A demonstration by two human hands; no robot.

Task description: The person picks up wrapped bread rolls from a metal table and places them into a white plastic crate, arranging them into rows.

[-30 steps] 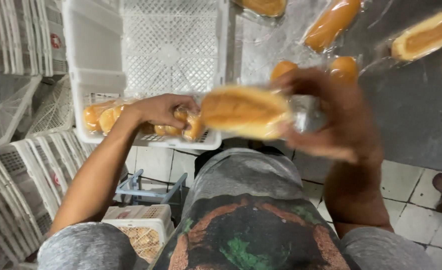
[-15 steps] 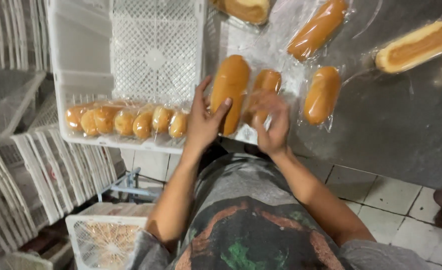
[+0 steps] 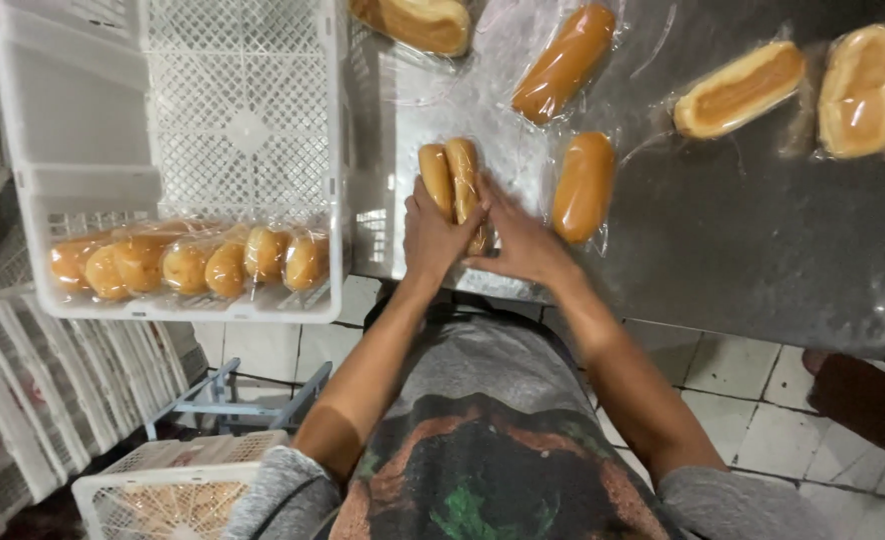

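Holding wrapped rolls (image 3: pixel 191 262), white crate (image 3: pixel 83 170); hands (image 3: pixel 433 235) pressing buns (image 3: pixel 453 180).

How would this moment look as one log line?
left hand: on wrapped rolls | right hand: on rolls | rolls: on metal table | crate: rolls inside
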